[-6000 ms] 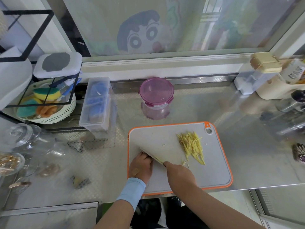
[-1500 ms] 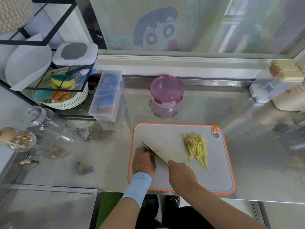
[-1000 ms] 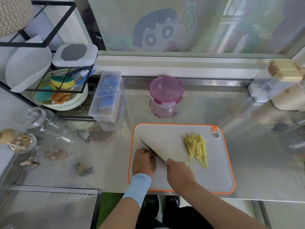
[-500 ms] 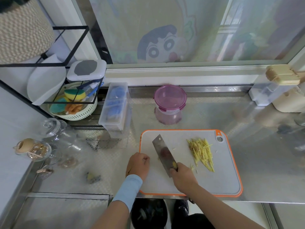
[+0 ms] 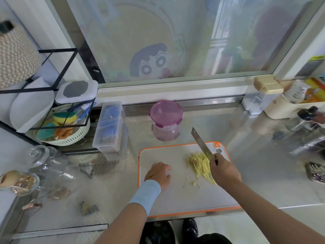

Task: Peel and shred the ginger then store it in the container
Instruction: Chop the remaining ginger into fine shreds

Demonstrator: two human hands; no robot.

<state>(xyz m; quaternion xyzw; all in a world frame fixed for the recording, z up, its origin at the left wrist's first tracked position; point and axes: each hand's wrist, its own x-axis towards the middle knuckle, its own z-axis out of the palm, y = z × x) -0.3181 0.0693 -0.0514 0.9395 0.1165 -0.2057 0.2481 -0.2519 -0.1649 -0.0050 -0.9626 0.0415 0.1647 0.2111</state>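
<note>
The right hand [image 5: 225, 173] is gripping a steel cleaver [image 5: 202, 145] beside the pale yellow ginger shreds [image 5: 200, 166] piled on the grey orange-rimmed cutting board [image 5: 184, 199]. The left hand [image 5: 158, 174] is resting curled there, its contents hidden. Light, limp and clingy, the shreds are probably best scooped from beneath.

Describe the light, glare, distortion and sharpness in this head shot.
Head view: soft daylight comes through the frosted window; bright glare washes the steel counter at right; the wide lens tilts and bows straight edges toward the corners; the ginger shreds and knife are slightly soft yet readable; the glass jars near the left edge smear.
</note>
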